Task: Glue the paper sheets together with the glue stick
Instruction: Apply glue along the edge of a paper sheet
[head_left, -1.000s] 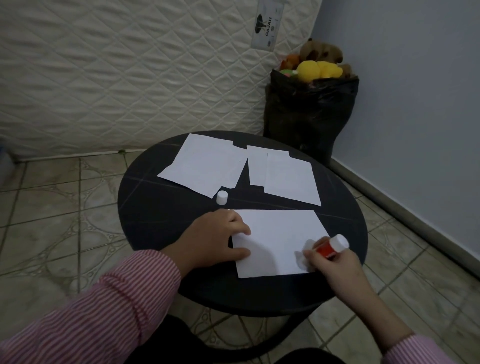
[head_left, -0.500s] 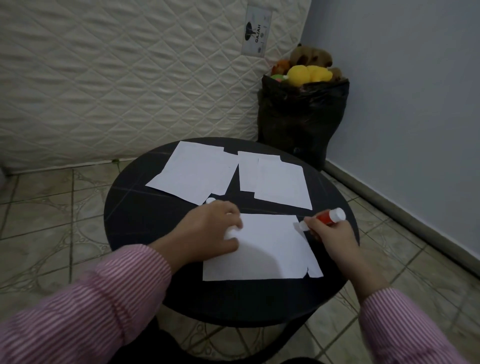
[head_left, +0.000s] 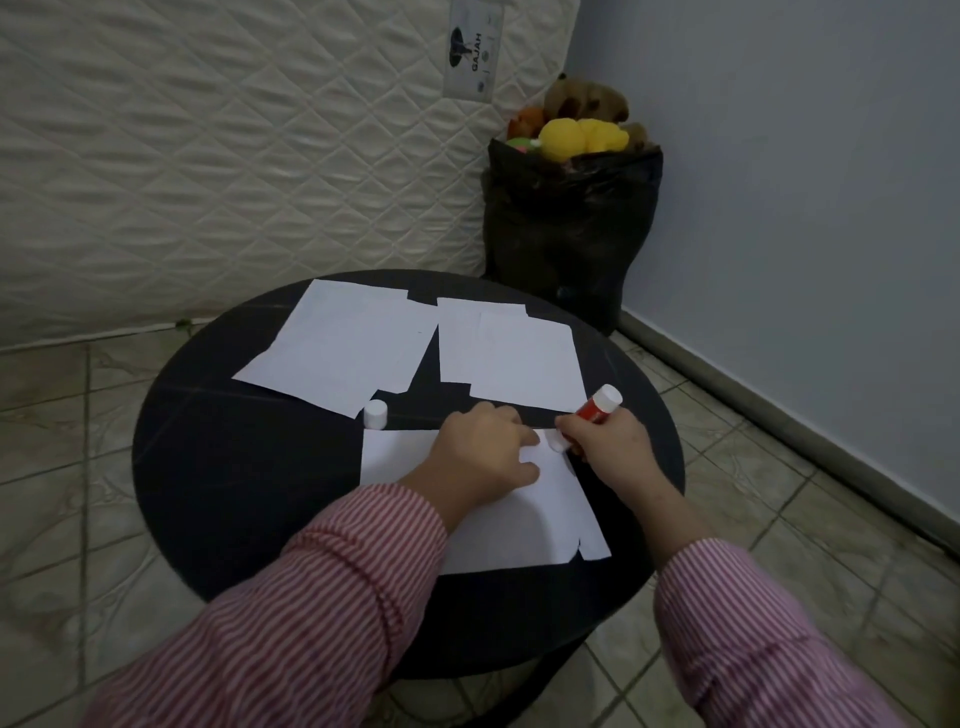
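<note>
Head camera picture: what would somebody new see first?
Probably the two hands over the white paper sheet at the near side of the round black table: the left hand presses it flat while the right hand holds the red glue stick at its far right corner. Next, the yellow plush toy atop the black bag in the corner.

A home room — mattress (head_left: 234, 156) upright, bagged soft toys (head_left: 582, 135).

Round black table (head_left: 223, 467) with white paper sheets (head_left: 343, 343), glue cap (head_left: 375, 414).
</note>
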